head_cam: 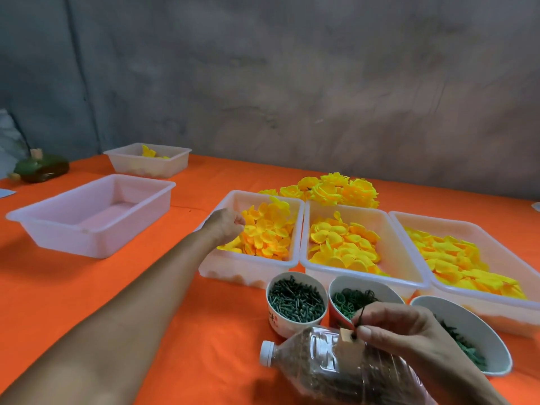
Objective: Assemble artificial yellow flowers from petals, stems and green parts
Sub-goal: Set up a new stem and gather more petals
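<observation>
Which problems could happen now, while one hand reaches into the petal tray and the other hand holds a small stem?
1. The left hand reaches over the rim of the leftmost petal tray; catching the rim might shift it.
2. The right hand only pinches the thin stem, so it may slip.
3. The plastic bottle lies on its side below that hand and could roll.

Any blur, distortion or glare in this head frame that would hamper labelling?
Head view: wide-angle bending curves the table edge and stretches the left forearm; light is soft and even, shadows faint under the empty tub; the left hand over the petal tub looks slightly smeared; mild sheen on the bottle; the right hand is reasonably sharp.
</observation>
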Demonstrator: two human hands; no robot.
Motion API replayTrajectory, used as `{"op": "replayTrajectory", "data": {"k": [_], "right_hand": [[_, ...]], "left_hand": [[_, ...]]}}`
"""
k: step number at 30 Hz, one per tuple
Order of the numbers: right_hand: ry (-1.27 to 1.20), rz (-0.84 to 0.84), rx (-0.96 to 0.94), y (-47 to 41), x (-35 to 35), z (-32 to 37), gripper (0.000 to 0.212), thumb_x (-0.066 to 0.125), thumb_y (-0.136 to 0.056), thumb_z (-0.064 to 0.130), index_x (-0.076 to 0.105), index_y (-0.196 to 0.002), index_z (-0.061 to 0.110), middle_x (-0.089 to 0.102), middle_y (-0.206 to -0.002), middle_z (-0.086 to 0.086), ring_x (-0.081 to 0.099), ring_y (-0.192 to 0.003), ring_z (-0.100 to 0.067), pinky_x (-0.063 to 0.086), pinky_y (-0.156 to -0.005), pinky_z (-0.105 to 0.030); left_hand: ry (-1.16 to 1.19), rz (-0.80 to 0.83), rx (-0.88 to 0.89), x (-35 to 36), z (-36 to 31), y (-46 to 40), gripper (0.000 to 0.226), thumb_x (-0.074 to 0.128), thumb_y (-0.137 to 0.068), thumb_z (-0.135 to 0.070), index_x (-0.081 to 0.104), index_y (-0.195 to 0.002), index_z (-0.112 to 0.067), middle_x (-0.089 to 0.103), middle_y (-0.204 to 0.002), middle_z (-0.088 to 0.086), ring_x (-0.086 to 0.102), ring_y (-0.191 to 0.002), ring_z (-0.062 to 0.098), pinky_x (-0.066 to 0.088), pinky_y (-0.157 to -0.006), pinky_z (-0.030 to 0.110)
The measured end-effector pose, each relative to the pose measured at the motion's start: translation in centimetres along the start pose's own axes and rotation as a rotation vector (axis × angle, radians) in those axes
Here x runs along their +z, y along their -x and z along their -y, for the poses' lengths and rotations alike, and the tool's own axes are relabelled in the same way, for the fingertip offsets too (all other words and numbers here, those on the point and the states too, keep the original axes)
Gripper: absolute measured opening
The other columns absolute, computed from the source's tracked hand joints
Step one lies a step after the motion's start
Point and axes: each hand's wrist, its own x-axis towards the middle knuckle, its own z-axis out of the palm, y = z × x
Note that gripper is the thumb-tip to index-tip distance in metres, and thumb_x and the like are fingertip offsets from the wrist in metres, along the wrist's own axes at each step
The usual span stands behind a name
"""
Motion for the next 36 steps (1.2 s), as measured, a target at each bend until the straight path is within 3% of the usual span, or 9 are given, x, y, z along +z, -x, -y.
{"op": "replayTrajectory", "data": {"k": [4, 8, 11, 15, 17, 21, 24, 30, 36], "right_hand": [[-0.002, 0.045, 0.071, -0.3, -0.2, 0.5, 0.019, 0.073, -0.063, -0.004, 0.069, -0.079, -0.013, 0.066, -0.073, -0.026, 0.063, -0.066, -0.024, 0.051, -0.058, -0.023], [-0.004, 0.101, 0.094, -0.6, -0.5, 1.0, 0.017, 0.079, -0.065, -0.008, 0.07, -0.079, -0.012, 0.067, -0.07, -0.021, 0.066, -0.063, -0.019, 0.05, -0.056, -0.019], [0.001, 0.021, 0.105, -1.1, -1.1, 0.7, 0.018, 0.079, -0.064, 0.003, 0.074, -0.08, -0.003, 0.071, -0.077, -0.018, 0.068, -0.069, -0.018, 0.052, -0.062, -0.021], [0.021, -0.126, 0.054, -2.3, -1.8, 0.3, 0.039, 0.09, -0.054, 0.026, 0.076, -0.084, 0.006, 0.072, -0.083, -0.017, 0.064, -0.071, -0.018, 0.052, -0.064, -0.024], [-0.01, -0.157, 0.039, -2.8, -1.7, 0.3, 0.043, 0.089, -0.05, 0.029, 0.076, -0.084, 0.006, 0.071, -0.08, -0.018, 0.063, -0.069, -0.019, 0.053, -0.062, -0.024], [-0.029, -0.154, 0.035, -3.4, -1.3, 0.3, 0.027, 0.077, -0.058, 0.021, 0.077, -0.083, 0.01, 0.071, -0.076, -0.014, 0.064, -0.07, -0.016, 0.052, -0.062, -0.022], [-0.032, -0.167, 0.028, -4.0, -0.9, 0.2, 0.019, 0.073, -0.061, 0.017, 0.078, -0.08, 0.013, 0.07, -0.073, -0.011, 0.064, -0.067, -0.013, 0.051, -0.063, -0.022], [0.04, -0.206, -0.039, -5.7, -0.6, 0.7, 0.017, 0.069, -0.079, 0.002, 0.078, -0.077, 0.017, 0.073, -0.076, -0.011, 0.065, -0.066, -0.009, 0.053, -0.063, -0.021], [0.23, -0.28, -0.239, -10.1, -0.4, 1.4, 0.024, 0.067, -0.081, -0.002, 0.076, -0.07, 0.018, 0.074, -0.075, 0.004, 0.065, -0.067, 0.0, 0.049, -0.059, -0.012]], "left_hand": [[-0.128, 0.142, 0.019, 0.9, 0.0, -1.4, 0.035, 0.051, -0.093, -0.012, 0.059, -0.128, -0.015, 0.05, -0.14, 0.008, 0.047, -0.127, 0.025, 0.037, -0.099, 0.028], [-0.17, 0.149, 0.024, 2.2, -0.3, -2.7, 0.037, 0.051, -0.093, -0.015, 0.058, -0.129, -0.022, 0.043, -0.145, 0.008, 0.039, -0.132, 0.029, 0.033, -0.108, 0.034], [-0.201, 0.185, 0.025, 2.8, -0.5, -3.5, 0.037, 0.049, -0.094, -0.017, 0.056, -0.13, -0.024, 0.042, -0.147, 0.006, 0.035, -0.135, 0.029, 0.029, -0.109, 0.032], [-0.168, 0.256, -0.003, 3.2, -0.4, -3.9, 0.037, 0.048, -0.095, -0.019, 0.055, -0.131, -0.019, 0.046, -0.144, 0.003, 0.041, -0.133, 0.022, 0.032, -0.106, 0.028], [-0.109, 0.23, -0.013, 3.5, -0.2, -3.8, 0.033, 0.052, -0.093, -0.016, 0.061, -0.125, -0.016, 0.053, -0.138, 0.002, 0.048, -0.127, 0.019, 0.037, -0.102, 0.026], [0.048, 0.029, -0.072, 3.8, 0.0, -4.1, 0.018, 0.067, -0.082, -0.008, 0.074, -0.099, -0.012, 0.069, -0.111, 0.008, 0.062, -0.104, 0.02, 0.045, -0.084, 0.024], [0.114, -0.049, -0.095, 3.7, 0.1, -4.1, 0.011, 0.073, -0.075, -0.003, 0.071, -0.079, -0.014, 0.072, -0.096, 0.008, 0.065, -0.089, 0.02, 0.046, -0.076, 0.024], [0.007, -0.035, -0.096, 3.6, 1.0, -4.0, 0.021, 0.067, -0.075, 0.002, 0.071, -0.09, -0.013, 0.067, -0.105, 0.008, 0.062, -0.096, 0.024, 0.052, -0.082, 0.032], [-0.097, -0.048, -0.017, 4.4, 0.4, -4.9, 0.024, 0.07, -0.079, -0.01, 0.07, -0.102, -0.016, 0.063, -0.117, 0.009, 0.059, -0.107, 0.025, 0.048, -0.086, 0.033]]}}
